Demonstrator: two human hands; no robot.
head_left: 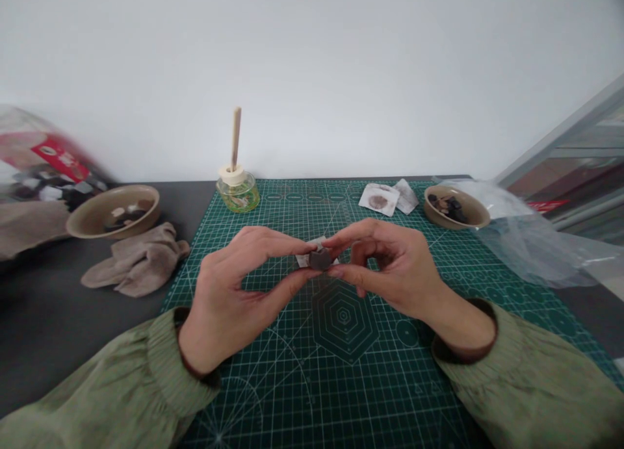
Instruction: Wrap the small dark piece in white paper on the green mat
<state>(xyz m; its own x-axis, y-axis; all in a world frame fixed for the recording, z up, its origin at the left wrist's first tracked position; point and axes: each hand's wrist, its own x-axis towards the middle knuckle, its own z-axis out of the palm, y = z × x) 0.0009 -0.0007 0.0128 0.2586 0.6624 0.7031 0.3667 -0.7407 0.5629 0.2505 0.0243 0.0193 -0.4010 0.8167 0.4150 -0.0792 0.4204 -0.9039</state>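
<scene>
While the left hand (244, 283) and right hand (392, 267) meet at centre frame, fingertips clamped on a dark grey lump (320, 260) above a white paper scrap (303, 260) on the green cutting mat (292, 208), more dark pieces (451, 208) remain in a ceramic bowl (439, 216) at upper right.

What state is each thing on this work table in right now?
Left hand: pinching the dark grey lump.
Right hand: pinching the lump too.
Left tan ceramic bowl: holding dark pieces.
Right tan ceramic bowl: holding dark pieces.
Clear glass jar: upright, yellow-green liquid inside, wooden stick standing in it.
Crumpled beige cloth: bunched up.
Brown-stained white paper: flat on the green cutting mat.
</scene>
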